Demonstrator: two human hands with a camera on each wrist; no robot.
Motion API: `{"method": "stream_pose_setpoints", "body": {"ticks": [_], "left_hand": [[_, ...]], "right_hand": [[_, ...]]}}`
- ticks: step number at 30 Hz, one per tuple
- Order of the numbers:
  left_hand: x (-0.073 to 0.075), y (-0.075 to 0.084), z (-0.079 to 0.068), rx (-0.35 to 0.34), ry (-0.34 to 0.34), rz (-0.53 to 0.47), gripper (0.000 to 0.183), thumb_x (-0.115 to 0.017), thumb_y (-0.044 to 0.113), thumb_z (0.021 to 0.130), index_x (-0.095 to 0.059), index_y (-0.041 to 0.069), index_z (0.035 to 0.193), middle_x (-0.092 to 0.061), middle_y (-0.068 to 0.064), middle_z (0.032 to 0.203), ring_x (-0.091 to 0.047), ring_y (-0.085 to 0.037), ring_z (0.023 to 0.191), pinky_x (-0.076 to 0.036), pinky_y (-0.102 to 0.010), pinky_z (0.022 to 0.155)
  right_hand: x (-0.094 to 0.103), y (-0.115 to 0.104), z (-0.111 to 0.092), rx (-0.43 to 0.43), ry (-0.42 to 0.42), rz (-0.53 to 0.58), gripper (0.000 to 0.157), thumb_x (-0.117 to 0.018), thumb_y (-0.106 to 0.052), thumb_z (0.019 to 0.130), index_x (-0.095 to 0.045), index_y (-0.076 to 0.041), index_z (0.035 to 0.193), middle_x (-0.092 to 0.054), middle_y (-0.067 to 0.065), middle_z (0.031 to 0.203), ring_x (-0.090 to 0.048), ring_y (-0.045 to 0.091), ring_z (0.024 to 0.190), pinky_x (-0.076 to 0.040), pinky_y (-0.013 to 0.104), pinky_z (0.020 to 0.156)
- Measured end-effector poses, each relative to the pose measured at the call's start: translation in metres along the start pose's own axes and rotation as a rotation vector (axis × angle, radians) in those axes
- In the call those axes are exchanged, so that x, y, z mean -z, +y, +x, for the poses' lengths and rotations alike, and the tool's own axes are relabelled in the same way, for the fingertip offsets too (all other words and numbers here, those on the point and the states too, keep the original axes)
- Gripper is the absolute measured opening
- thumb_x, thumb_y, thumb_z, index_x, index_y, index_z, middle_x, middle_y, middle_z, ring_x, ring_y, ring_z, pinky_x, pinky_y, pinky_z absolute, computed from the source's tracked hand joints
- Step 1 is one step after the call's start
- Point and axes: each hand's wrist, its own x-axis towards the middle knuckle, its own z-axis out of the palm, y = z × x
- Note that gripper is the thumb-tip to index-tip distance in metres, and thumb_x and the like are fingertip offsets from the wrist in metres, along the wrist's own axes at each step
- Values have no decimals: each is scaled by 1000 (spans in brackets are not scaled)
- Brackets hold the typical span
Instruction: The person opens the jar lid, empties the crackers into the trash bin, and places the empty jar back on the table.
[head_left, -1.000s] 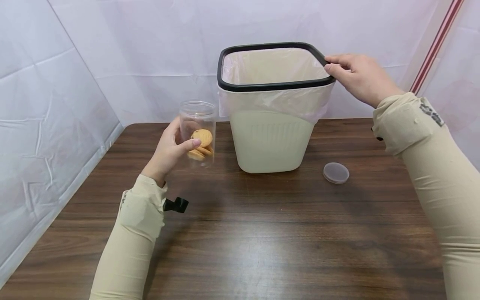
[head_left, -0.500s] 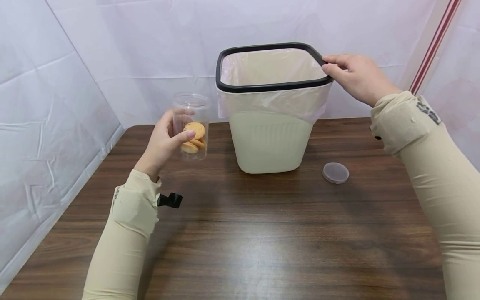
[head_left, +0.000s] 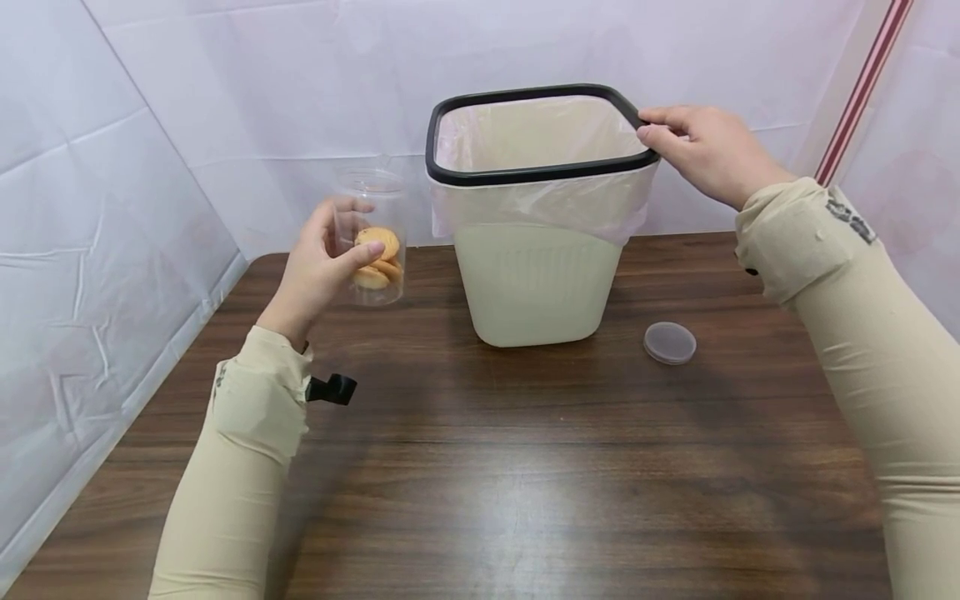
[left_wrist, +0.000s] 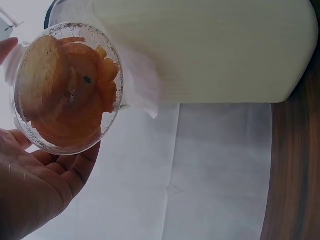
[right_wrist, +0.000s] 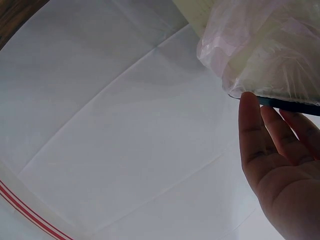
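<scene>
In the head view my left hand (head_left: 318, 250) grips a clear plastic jar (head_left: 386, 208), raised off the table beside the bin. Its mouth is uncovered, and several round cookies (head_left: 377, 244) are piled at the bottom. Through the jar's base, the left wrist view shows the cookies (left_wrist: 75, 95) with crumbs along the edge. My right hand (head_left: 712, 150) rests its fingertips on the black rim (head_left: 540, 175) of a pale green trash bin (head_left: 536, 283). Those fingers look fairly straight in the right wrist view. A thin, pinkish bag (head_left: 480, 133) lines the bin and folds over its outside.
A round translucent lid (head_left: 670, 343) lies flat on the brown wooden table (head_left: 525, 467), right of the bin. White sheeting (head_left: 262, 100) hangs behind the table and along the left side. A black strap end (head_left: 332, 389) sticks out from my left cuff.
My left hand has moved the jar left and upward in the head view, away from the bin. The right hand stays on the rim; the whole view shifts slightly.
</scene>
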Motion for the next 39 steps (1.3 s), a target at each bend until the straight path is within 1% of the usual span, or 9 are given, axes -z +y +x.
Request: {"method": "stream_pose_setpoints", "body": {"ticks": [4,7,10,15,22,28,33,39], "left_hand": [[3,4,4,-10,3,17,40,-64,16,88,-49,17,124,-57,1,101,-61,-6,71,-52,-18,56],[5,7,7,-11,19,56,41,-65,18,87,-49,17,125,-56,3,99,-60,-5,71,-51,-18,55],[6,10,10,1,43,98,44,-67,20,86,-49,15,126,-55,5,99,-59,-5,73,-51,-18,57],[8,14,14,14,73,171,45,-68,23,85,-50,15,126,-54,6,98,-57,-6,75,-50,-17,60],[12,20,24,-10,96,242,45,-71,25,84,-52,17,123,-51,8,92,-52,-7,78,-44,-18,67],[12,25,30,-45,120,294,46,-72,25,82,-53,14,123,-49,9,88,-48,-6,80,-40,-19,73],[13,28,34,-57,132,353,49,-74,27,81,-52,14,123,-46,10,87,-44,-8,79,-37,-21,73],[14,34,39,-54,121,429,57,-75,31,81,-49,13,129,-43,8,86,-43,-10,78,-35,-23,71]], "right_hand": [[-1,-2,1,1,0,-9,55,-35,-39,100,-42,-9,145,-37,13,153,-34,39,140,-28,57,111],[-2,-2,2,3,2,-7,55,-36,-39,100,-42,-8,145,-38,13,152,-35,39,139,-29,56,111],[-3,-3,2,4,1,-1,55,-36,-38,100,-42,-7,144,-38,14,152,-36,39,138,-30,56,111],[-4,-3,2,5,-3,2,55,-35,-39,100,-41,-8,145,-37,14,152,-36,40,139,-29,57,111],[-5,-4,3,11,-1,1,55,-35,-39,100,-41,-8,145,-37,13,153,-34,38,140,-29,56,112],[-5,-5,3,14,2,-3,55,-35,-38,100,-42,-7,144,-38,15,152,-35,39,139,-30,56,111],[-6,-6,4,13,-5,-9,55,-35,-38,100,-42,-7,145,-38,16,151,-37,40,138,-31,57,110],[-6,-5,4,17,-13,-8,55,-35,-38,100,-41,-6,145,-37,17,152,-38,41,137,-32,57,109]]}}
